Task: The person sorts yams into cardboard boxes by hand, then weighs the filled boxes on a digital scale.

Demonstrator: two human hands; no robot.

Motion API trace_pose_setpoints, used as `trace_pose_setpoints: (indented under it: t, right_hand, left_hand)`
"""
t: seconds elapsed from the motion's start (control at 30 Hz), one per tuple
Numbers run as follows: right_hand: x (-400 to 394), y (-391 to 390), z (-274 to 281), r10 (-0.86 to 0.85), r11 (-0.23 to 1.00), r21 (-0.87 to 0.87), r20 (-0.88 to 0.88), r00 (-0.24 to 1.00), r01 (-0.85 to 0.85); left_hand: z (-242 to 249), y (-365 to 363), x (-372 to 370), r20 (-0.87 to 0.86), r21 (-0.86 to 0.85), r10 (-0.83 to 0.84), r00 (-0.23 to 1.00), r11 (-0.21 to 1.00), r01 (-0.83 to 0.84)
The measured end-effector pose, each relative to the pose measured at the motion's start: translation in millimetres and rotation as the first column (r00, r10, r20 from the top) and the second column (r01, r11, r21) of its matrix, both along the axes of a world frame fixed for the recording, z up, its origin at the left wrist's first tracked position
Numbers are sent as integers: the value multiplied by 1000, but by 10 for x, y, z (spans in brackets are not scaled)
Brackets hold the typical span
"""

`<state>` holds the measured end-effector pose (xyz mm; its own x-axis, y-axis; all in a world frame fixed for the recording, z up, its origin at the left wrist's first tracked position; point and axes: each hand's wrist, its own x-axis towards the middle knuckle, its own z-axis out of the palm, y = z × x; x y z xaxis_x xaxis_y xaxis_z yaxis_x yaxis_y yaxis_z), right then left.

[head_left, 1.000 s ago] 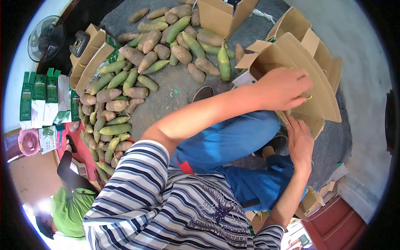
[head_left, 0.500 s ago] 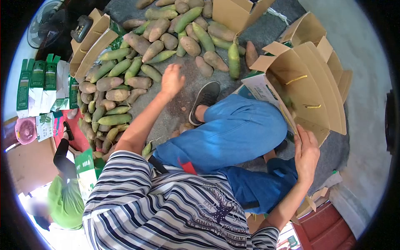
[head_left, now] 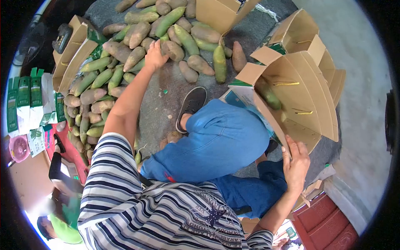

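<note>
My left hand (head_left: 156,57) reaches over the pile of long roots, fingers and thumb apart, at the edge of several brownish radishes (head_left: 136,57). Nothing shows in its grasp. Green radishes (head_left: 186,40) lie mixed among the brownish ones. At my right, an upright cardboard box (head_left: 306,89) stands with its flaps raised. My right hand (head_left: 296,164) grips the near edge of its wall, thumb on one side and fingers on the other. Inside the box rests a green radish (head_left: 271,98), partly hidden by the wall.
Another open carton (head_left: 227,14) stands behind the pile, and one (head_left: 75,52) at the left holds a dark device (head_left: 62,37). Green-and-white boxes (head_left: 31,100) stack at far left. A person in a green top (head_left: 66,225) is at lower left. My shoe (head_left: 193,106) rests on the grey floor.
My left hand has moved forward and left to the brownish radishes. My right hand stays on the box wall. The view has shifted, and the green radish in the box shows more clearly.
</note>
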<state>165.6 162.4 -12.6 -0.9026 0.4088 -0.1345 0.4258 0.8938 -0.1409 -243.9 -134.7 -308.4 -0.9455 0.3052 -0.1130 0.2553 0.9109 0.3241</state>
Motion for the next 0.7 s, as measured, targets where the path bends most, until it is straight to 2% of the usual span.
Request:
trace_pose_setpoints:
  t: [0.1,0.2,0.23,0.33,0.43,0.5,0.57,0.7]
  right_hand:
    - [-46,10,17,-33,999,-16,34,999,34]
    - [-73,41,22,-44,998,-47,24,999,45]
    - [-68,51,16,-42,998,-52,21,999,43]
    - [-72,66,25,-33,997,-67,37,999,36]
    - [-73,84,48,-24,997,-68,57,998,28]
    - [-76,85,63,-8,996,-91,46,999,12]
    - [-52,68,24,-13,996,-88,22,1000,15]
    - [2,49,34,6,998,-55,25,1000,-5]
  left_hand:
    - [-245,164,-351,105,-67,21,994,998,-14]
    - [-438,176,-594,440,63,-97,893,995,77]
    - [-471,188,-496,263,39,-94,960,995,87]
    - [-215,263,-208,255,-123,8,967,992,24]
    - [-143,249,83,254,-148,67,965,989,-29]
    - [-521,2,126,212,-49,42,976,998,-32]
    - [-1035,-308,145,276,200,70,959,971,-128]
    - [-1093,-263,570,305,296,366,879,841,-453]
